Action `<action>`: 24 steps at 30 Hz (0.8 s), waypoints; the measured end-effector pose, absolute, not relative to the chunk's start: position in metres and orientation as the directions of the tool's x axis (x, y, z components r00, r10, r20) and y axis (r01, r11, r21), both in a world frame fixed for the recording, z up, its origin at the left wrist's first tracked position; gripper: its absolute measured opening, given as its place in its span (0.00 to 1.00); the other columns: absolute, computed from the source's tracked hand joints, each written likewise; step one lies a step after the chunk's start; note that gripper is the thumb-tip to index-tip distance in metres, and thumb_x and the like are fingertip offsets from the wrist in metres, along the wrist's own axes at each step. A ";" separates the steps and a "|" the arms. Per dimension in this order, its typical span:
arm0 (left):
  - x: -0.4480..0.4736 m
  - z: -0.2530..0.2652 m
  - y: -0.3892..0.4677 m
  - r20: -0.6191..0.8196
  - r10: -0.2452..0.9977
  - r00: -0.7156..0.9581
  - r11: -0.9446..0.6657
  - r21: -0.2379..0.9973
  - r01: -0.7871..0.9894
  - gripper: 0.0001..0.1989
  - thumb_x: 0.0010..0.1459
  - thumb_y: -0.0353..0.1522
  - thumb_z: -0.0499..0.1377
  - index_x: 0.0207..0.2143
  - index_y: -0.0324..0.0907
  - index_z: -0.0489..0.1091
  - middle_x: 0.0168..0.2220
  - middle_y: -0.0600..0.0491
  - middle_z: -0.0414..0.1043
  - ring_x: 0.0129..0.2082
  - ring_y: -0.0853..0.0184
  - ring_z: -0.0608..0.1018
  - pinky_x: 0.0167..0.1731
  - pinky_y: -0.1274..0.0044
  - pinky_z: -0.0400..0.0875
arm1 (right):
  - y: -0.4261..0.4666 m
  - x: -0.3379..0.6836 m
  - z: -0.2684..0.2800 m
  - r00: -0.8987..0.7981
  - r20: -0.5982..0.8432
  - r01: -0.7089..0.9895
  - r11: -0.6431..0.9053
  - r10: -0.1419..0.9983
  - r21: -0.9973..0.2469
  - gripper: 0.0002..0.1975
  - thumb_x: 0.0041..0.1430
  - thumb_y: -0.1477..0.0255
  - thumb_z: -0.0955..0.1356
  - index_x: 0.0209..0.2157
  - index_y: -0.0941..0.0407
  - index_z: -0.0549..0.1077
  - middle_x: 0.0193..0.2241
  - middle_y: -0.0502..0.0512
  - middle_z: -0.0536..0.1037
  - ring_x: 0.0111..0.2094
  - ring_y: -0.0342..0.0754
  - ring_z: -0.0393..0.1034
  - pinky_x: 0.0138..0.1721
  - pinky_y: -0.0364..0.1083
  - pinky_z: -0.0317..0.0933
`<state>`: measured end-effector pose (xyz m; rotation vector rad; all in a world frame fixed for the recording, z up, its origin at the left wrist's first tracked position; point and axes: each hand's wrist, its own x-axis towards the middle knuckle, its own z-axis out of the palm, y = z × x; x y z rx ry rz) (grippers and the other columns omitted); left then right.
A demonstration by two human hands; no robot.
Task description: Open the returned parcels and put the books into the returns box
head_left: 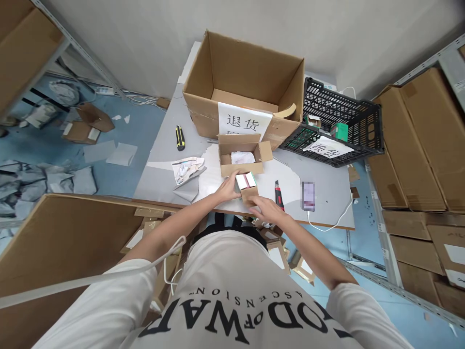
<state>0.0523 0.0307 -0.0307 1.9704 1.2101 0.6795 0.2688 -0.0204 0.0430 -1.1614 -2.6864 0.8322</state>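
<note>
the box (247, 181) is before the carton (241, 169), left of the phone (308, 196).

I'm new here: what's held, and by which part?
A small box: left hand grips its left side; right hand touches its brown near end.

The carton (250, 63) is matt brown cardboard, with a sign (244, 118) of smooth white paper on its front. Right of the carton, the crate (374, 128) is black plastic, moulded as open lattice. Just in front of the carton, the open box (241, 169) is matt cardboard; farther from the carton, the small box (249, 194) shows bare brown cardboard and smooth white card. Left of and in front of the carton, the bag (189, 189) looks like creased grey plastic film. Beneath the carton, the table (160, 160) has a smooth pale top and a wood-like edge.
</note>
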 end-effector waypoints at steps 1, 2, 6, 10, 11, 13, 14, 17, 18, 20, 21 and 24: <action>0.051 -0.028 0.031 0.106 0.884 0.456 -0.368 0.759 0.537 0.42 0.49 0.39 0.65 0.62 0.40 0.51 0.59 0.39 0.61 0.57 0.54 0.68 0.54 0.64 0.66 | -0.020 0.269 0.041 -0.646 -0.116 0.681 0.501 0.754 -0.535 0.14 0.65 0.70 0.58 0.50 0.54 0.66 0.45 0.59 0.75 0.44 0.53 0.70 0.46 0.51 0.65; 0.051 -0.025 0.032 0.140 0.858 0.495 -0.433 0.715 0.549 0.38 0.51 0.37 0.63 0.62 0.40 0.53 0.60 0.39 0.59 0.59 0.54 0.66 0.55 0.64 0.64 | -0.017 0.268 0.040 -0.580 -0.106 0.721 0.448 0.808 -0.529 0.16 0.66 0.71 0.56 0.52 0.53 0.66 0.46 0.59 0.74 0.45 0.52 0.70 0.44 0.50 0.65; 0.053 -0.015 0.032 0.199 0.759 0.620 -0.614 0.534 0.582 0.29 0.51 0.32 0.62 0.57 0.42 0.62 0.61 0.39 0.56 0.61 0.52 0.61 0.57 0.61 0.60 | 0.004 0.257 0.043 -0.460 -0.084 0.827 0.392 0.884 -0.402 0.17 0.64 0.69 0.61 0.54 0.52 0.66 0.50 0.61 0.70 0.48 0.55 0.67 0.42 0.50 0.66; 0.051 -0.014 0.033 0.222 0.717 0.660 -0.678 0.442 0.588 0.23 0.52 0.38 0.64 0.49 0.39 0.67 0.52 0.39 0.65 0.53 0.52 0.68 0.50 0.62 0.65 | 0.020 0.250 0.042 -0.461 -0.078 0.830 0.398 0.884 -0.390 0.14 0.59 0.66 0.66 0.47 0.56 0.70 0.49 0.61 0.70 0.49 0.55 0.65 0.47 0.51 0.63; 0.050 -0.016 0.032 0.229 0.713 0.663 -0.685 0.429 0.589 0.20 0.53 0.41 0.63 0.45 0.39 0.69 0.49 0.40 0.67 0.50 0.53 0.69 0.47 0.64 0.66 | 0.022 0.251 0.041 -0.431 -0.075 0.841 0.370 0.899 -0.395 0.13 0.60 0.67 0.66 0.45 0.57 0.70 0.47 0.62 0.70 0.47 0.55 0.66 0.47 0.51 0.63; 0.048 -0.020 0.029 0.248 0.710 0.660 -0.692 0.423 0.585 0.17 0.54 0.44 0.61 0.38 0.40 0.69 0.44 0.43 0.69 0.45 0.56 0.71 0.43 0.66 0.67 | 0.023 0.254 0.037 -0.343 -0.067 0.872 0.291 0.937 -0.395 0.10 0.62 0.71 0.63 0.44 0.58 0.69 0.45 0.62 0.72 0.45 0.55 0.68 0.45 0.51 0.63; 0.048 -0.022 0.026 0.263 0.711 0.652 -0.692 0.430 0.580 0.17 0.54 0.46 0.61 0.35 0.41 0.69 0.42 0.43 0.69 0.43 0.57 0.71 0.42 0.66 0.67 | 0.022 0.256 0.035 -0.302 -0.062 0.883 0.254 0.951 -0.395 0.11 0.62 0.73 0.61 0.45 0.58 0.69 0.45 0.63 0.72 0.44 0.54 0.68 0.44 0.51 0.63; 0.054 -0.027 0.016 0.316 0.743 0.589 -0.659 0.496 0.565 0.17 0.53 0.46 0.61 0.33 0.41 0.68 0.42 0.43 0.68 0.43 0.57 0.70 0.43 0.65 0.67 | 0.018 0.262 0.035 -0.253 -0.058 0.885 0.207 0.966 -0.417 0.15 0.63 0.72 0.60 0.51 0.59 0.66 0.48 0.63 0.71 0.43 0.54 0.70 0.40 0.50 0.64; 0.057 -0.028 0.013 0.329 0.766 0.552 -0.634 0.529 0.565 0.16 0.53 0.44 0.62 0.33 0.41 0.68 0.42 0.43 0.68 0.43 0.56 0.70 0.44 0.64 0.67 | 0.017 0.262 0.037 -0.271 -0.061 0.879 0.221 0.961 -0.422 0.17 0.62 0.69 0.61 0.52 0.58 0.65 0.50 0.63 0.70 0.44 0.54 0.70 0.40 0.50 0.64; 0.065 -0.031 0.006 0.341 0.825 0.450 -0.560 0.596 0.576 0.12 0.52 0.40 0.62 0.33 0.41 0.68 0.44 0.43 0.66 0.46 0.55 0.69 0.47 0.62 0.66 | 0.014 0.260 0.041 -0.322 -0.073 0.874 0.267 0.944 -0.407 0.23 0.59 0.65 0.65 0.55 0.57 0.63 0.53 0.64 0.68 0.46 0.55 0.70 0.41 0.51 0.65; 0.069 -0.033 0.003 0.342 0.851 0.398 -0.522 0.624 0.581 0.11 0.52 0.38 0.62 0.33 0.41 0.67 0.45 0.43 0.65 0.48 0.54 0.68 0.49 0.60 0.65 | 0.013 0.259 0.042 -0.341 -0.084 0.877 0.285 0.936 -0.388 0.24 0.58 0.65 0.66 0.55 0.56 0.63 0.54 0.64 0.67 0.46 0.56 0.70 0.41 0.51 0.65; 0.077 -0.041 -0.005 0.334 0.887 0.321 -0.461 0.702 0.543 0.11 0.49 0.33 0.63 0.34 0.42 0.65 0.53 0.41 0.61 0.56 0.52 0.65 0.53 0.59 0.64 | 0.014 0.257 0.042 -0.368 -0.119 0.881 0.306 0.922 -0.360 0.20 0.59 0.71 0.62 0.54 0.55 0.65 0.52 0.63 0.70 0.45 0.55 0.71 0.40 0.50 0.65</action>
